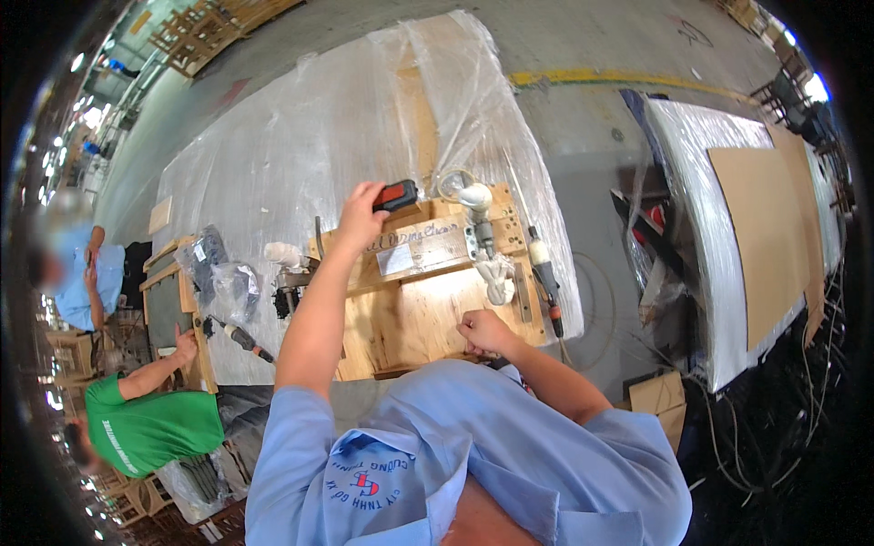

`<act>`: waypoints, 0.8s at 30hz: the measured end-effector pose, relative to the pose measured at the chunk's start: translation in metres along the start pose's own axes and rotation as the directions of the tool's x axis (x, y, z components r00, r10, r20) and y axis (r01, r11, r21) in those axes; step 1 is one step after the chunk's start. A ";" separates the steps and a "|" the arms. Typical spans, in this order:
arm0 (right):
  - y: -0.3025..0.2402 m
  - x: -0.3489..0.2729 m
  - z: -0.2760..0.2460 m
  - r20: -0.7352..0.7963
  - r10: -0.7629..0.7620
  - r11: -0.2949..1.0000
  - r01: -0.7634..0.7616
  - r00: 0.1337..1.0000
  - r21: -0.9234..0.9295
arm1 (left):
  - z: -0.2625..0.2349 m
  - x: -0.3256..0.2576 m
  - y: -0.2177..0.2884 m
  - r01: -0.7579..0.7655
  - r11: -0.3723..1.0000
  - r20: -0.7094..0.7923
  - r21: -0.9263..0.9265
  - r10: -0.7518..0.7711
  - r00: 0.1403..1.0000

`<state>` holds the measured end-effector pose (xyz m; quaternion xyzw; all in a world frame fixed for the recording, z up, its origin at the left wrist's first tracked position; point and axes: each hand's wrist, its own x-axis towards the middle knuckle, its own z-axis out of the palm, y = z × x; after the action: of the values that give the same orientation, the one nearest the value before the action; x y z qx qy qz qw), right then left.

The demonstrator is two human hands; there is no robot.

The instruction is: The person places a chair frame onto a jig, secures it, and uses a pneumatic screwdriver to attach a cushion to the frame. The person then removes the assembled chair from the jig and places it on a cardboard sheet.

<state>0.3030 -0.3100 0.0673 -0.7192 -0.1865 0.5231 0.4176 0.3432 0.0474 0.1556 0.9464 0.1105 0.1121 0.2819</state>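
Note:
My left hand [360, 217] reaches over the far side of a wooden jig [410, 314], its fingers closed around a black, boxy handheld object with a red panel [395, 195]; its exact kind is unclear. Close to the jig's front right, my right hand [487, 333] is curled closed, and whatever it may hold is hidden. A wooden block with handwriting and a pale label [423, 246] crosses the jig between my hands. Just beyond my right hand stands a toggle clamp with white wrapping [496, 278]. Another wrapped clamp [289, 264] sits left of my left forearm.
A power screwdriver [546, 273] lies along the jig's right side, another [241, 338] at the left. Clear plastic bags [223, 273] lie nearby. The jig rests on a plastic-wrapped stack [291, 127]. A person in green [155, 423] works at left. Cardboard [765, 237] tops another wrapped stack.

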 end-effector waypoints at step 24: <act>0.089 0.060 0.012 -0.039 -0.392 0.879 0.361 0.919 -0.313 | 0.047 0.023 -0.059 0.202 0.978 0.044 0.053 -0.204 0.978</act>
<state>0.3005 -0.3145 -0.0403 -0.7496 -0.3784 0.3604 0.4062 0.3693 0.0783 0.0880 0.9392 0.2023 0.0566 0.2717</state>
